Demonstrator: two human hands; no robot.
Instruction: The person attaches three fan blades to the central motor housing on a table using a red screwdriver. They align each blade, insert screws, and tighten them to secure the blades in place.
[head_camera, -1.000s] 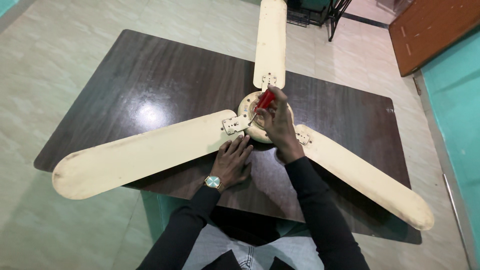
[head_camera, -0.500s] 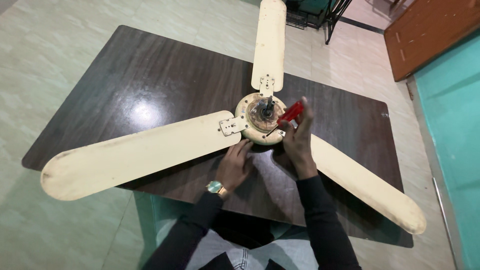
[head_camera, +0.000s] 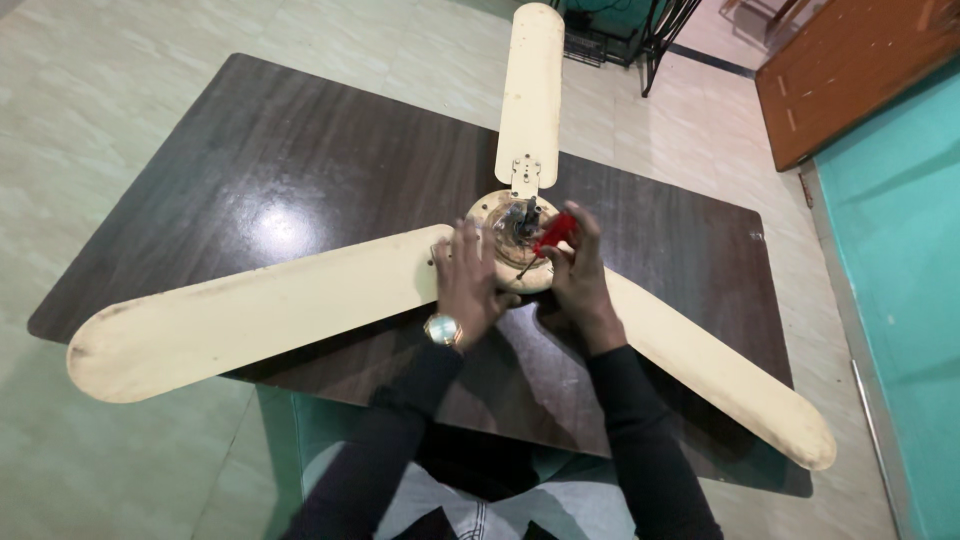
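nearest the camera, dark sleeves (head_camera: 640, 440) are seen reaching forward over the near edge of the dark wooden table (head_camera: 300, 160). the left hand (head_camera: 468, 282) is laid flat, fingers spread, on the root of the left blade (head_camera: 250, 310) where it meets the motor hub (head_camera: 515, 240); a gold wristwatch (head_camera: 442, 329) is worn on that wrist. the right hand (head_camera: 575, 270) is closed around a red-handled screwdriver (head_camera: 548, 236), whose tip is angled down at the hub's near rim.

a screw at a blade bracket appears to be worked, with the fan steadied by the other hand. the next move is judged to call for the tip to be seated squarely and pressed while turned, the hub being kept from rotating.

the ceiling fan is placed centrally, yet all three blades overhang the table's edges: the right blade (head_camera: 720, 370) past the near right corner, the far blade (head_camera: 530, 90) toward a black metal stand (head_camera: 650, 30). open tiled floor (head_camera: 90, 90) is left on the left; a teal wall (head_camera: 900, 250) closes in on the right.
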